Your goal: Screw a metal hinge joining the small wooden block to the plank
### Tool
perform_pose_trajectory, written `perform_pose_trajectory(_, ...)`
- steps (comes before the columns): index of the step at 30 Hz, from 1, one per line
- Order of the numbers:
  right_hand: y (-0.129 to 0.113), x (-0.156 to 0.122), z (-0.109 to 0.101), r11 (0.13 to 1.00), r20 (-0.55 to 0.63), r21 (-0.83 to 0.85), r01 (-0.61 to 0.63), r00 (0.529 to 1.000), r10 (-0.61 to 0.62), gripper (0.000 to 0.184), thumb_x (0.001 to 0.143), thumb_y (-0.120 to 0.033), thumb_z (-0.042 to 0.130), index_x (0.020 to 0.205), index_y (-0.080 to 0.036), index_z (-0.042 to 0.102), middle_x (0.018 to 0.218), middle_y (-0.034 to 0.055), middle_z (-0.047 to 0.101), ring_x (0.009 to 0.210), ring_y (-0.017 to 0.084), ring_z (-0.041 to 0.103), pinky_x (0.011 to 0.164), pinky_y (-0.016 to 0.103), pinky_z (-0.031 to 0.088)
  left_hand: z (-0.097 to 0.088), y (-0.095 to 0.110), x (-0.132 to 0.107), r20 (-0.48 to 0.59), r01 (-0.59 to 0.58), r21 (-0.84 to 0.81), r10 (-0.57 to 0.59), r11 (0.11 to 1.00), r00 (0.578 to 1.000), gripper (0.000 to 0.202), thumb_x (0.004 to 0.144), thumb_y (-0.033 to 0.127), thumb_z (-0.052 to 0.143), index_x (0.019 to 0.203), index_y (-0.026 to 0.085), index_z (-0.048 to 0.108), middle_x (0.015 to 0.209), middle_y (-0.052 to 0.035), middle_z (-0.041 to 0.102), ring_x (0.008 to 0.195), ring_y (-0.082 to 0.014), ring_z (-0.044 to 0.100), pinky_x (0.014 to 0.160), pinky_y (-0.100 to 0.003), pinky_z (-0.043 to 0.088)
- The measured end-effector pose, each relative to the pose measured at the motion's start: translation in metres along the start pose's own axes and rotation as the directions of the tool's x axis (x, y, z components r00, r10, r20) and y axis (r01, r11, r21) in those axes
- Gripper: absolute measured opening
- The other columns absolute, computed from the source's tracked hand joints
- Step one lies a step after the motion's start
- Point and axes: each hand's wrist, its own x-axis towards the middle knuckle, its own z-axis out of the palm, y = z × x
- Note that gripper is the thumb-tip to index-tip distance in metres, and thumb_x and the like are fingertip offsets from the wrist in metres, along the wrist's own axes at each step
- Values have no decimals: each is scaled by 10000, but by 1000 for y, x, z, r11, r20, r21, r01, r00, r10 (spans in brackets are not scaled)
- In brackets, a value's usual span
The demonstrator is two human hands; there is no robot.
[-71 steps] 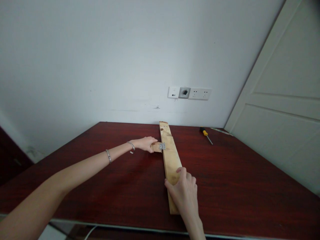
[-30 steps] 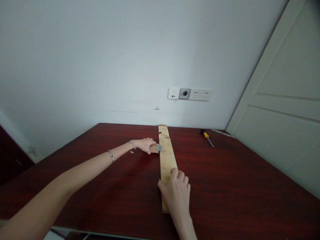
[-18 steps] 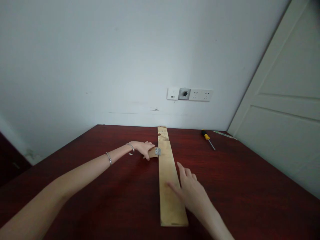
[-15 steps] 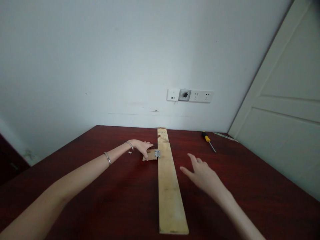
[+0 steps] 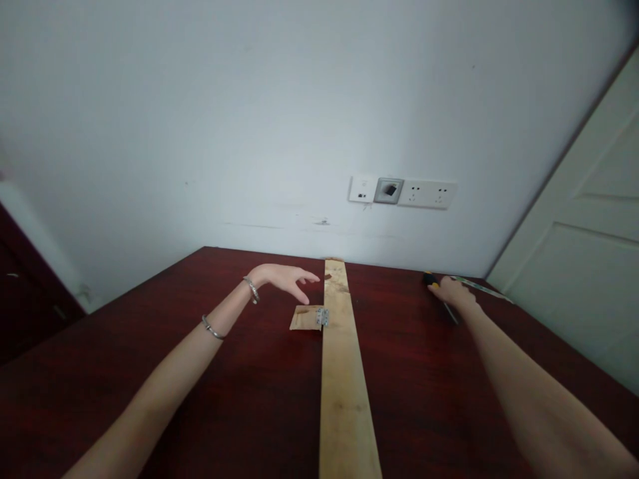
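Observation:
A long pale wooden plank [image 5: 344,372] lies lengthwise on the dark red table [image 5: 424,399]. A small wooden block [image 5: 304,318] is joined to its left edge by a metal hinge [image 5: 323,317]. My left hand [image 5: 284,279] hovers just beyond the block with its fingers spread, touching nothing. It wears bracelets at the wrist and forearm. My right hand [image 5: 452,293] reaches to the far right of the table, its fingers curled over the handle of a screwdriver [image 5: 428,278]. Only the handle's dark end and a bit of the shaft show.
A white wall with a row of sockets [image 5: 402,191] stands right behind the table. A white door [image 5: 589,266] is on the right. A thin pale strip [image 5: 482,287] lies by the table's far right corner. Dark furniture [image 5: 24,293] stands at the left.
My right hand left the plank and moved right and away onto the screwdriver. My left hand lifted off the small block and opened. The plank and block stay flat.

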Motion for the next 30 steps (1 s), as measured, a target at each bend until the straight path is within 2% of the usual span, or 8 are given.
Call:
perform_pose_trajectory(3, 5, 9, 15, 1000, 21, -4, -24, 1000, 24, 573, 837, -426, 515, 1252, -32, 526, 1269, 297, 527, 1187, 416, 529, 905, 513, 455, 11, -6, 6, 14, 13, 25, -14, 1000, 1000, 866, 681, 473, 719, 1418, 155, 392, 1450, -130, 421, 1263, -277, 468, 1022, -313, 367)
perform_pose_trajectory(7, 5, 18, 27, 999, 43, 11, -42, 998, 41, 551, 832, -414, 545, 1253, -59, 525, 1252, 277, 545, 1184, 399, 537, 900, 509, 468, 27, -13, 18, 23, 13, 80, -15, 997, 1000, 885, 651, 485, 740, 1405, 158, 411, 1443, -131, 430, 1287, -289, 440, 1049, -324, 333)
perform_pose_trajectory(14, 3, 20, 39, 993, -3, 83, -89, 996, 89, 454, 851, -275, 542, 1241, -44, 533, 1260, 297, 525, 1212, 408, 509, 903, 511, 471, 46, -12, 29, -9, -178, 44, 178, 983, 984, 691, 708, 444, 729, 1319, 211, 506, 1328, -78, 550, 1172, -265, 528, 976, -310, 383)
perform_pose_trajectory(18, 3, 18, 37, 977, -15, 192, -89, 996, 93, 317, 841, -193, 565, 1090, -5, 623, 1165, 309, 575, 1147, 394, 560, 910, 489, 469, 54, -12, 33, -14, -205, 130, 208, 970, 978, 739, 688, 451, 751, 1322, 179, 484, 1259, -114, 559, 1129, -272, 529, 953, -311, 387)
perform_pose_trajectory(21, 1, 16, 31, 946, -45, 312, -91, 993, 110, 306, 863, -251, 601, 1097, -55, 612, 1167, 207, 599, 1096, 294, 590, 915, 454, 479, 57, -13, 34, -21, -209, 181, 216, 961, 976, 794, 669, 485, 757, 1338, 179, 460, 1281, -120, 533, 1145, -282, 511, 964, -315, 378)
perform_pose_trajectory(24, -8, 13, 19, 877, -96, 474, -78, 986, 140, 333, 895, -332, 575, 1168, -143, 568, 1196, 98, 587, 1030, 207, 599, 873, 421, 510, 57, -14, 32, -28, -193, 200, 202, 961, 979, 871, 663, 532, 748, 1386, 184, 409, 1321, -124, 512, 1181, -289, 494, 991, -316, 365)
perform_pose_trajectory(26, -20, 10, 7, 798, -131, 600, -51, 978, 161, 310, 898, -325, 570, 1153, -150, 572, 1154, 82, 605, 984, 195, 615, 832, 405, 528, 56, -16, 30, -41, -151, 213, 163, 965, 986, 925, 637, 546, 762, 1394, 153, 402, 1344, -148, 500, 1211, -301, 478, 1014, -320, 351)
perform_pose_trajectory(30, -57, -6, -17, 540, -168, 840, 57, 973, 158, 255, 826, -246, 635, 1018, -83, 594, 796, 64, 669, 742, 174, 675, 665, 299, 565, 54, -23, 27, -76, -67, 193, 83, 979, 994, 954, 592, 555, 787, 1371, 128, 436, 1367, -173, 494, 1212, -313, 500, 1004, -331, 377)
